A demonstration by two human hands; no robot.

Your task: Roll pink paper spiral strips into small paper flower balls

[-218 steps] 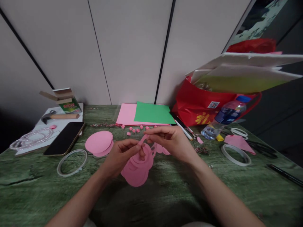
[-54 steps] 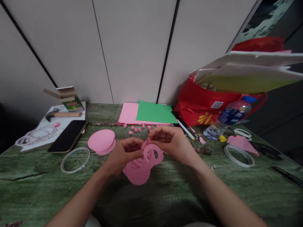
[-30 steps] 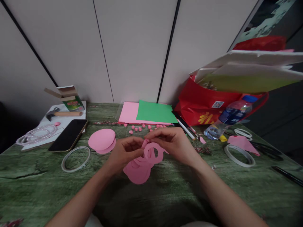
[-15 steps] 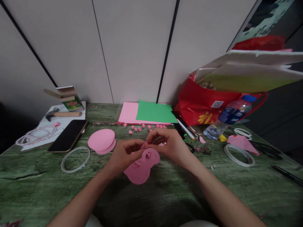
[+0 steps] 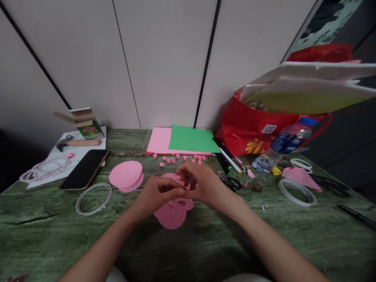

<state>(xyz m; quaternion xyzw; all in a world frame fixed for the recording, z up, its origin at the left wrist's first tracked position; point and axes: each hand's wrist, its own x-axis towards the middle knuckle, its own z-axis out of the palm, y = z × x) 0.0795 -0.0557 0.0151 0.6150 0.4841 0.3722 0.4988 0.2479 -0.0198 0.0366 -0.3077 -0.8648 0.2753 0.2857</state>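
Note:
My left hand [image 5: 155, 196] and my right hand [image 5: 204, 184] meet over the middle of the table, both closed in a pinch. Their fingertips come together on a curling pink paper strip [image 5: 172, 219], whose wide loops lie below and behind the fingers. The pinched end is mostly hidden by the fingers. Just behind my right hand lies a pair of black-handled scissors [image 5: 232, 184]. Several small rolled pink paper pieces [image 5: 185, 158] sit in a loose row beyond the hands. Left of my left hand rest overlapping pink paper circles [image 5: 126, 173].
Pink and green sheets [image 5: 192, 139] lie at the back by the wall. On the left are a phone [image 5: 85, 168], a tape roll [image 5: 94, 199], a hammer [image 5: 82, 143] and pearl strings [image 5: 47, 168]. A red bag [image 5: 239, 129], bottle [image 5: 282, 145] and white roll [image 5: 296, 192] stand right.
My fingertips have closed together and shifted slightly downward over the strip, covering the pink end that showed before. The strip's loops have turned, and more of the scissors shows behind my right hand.

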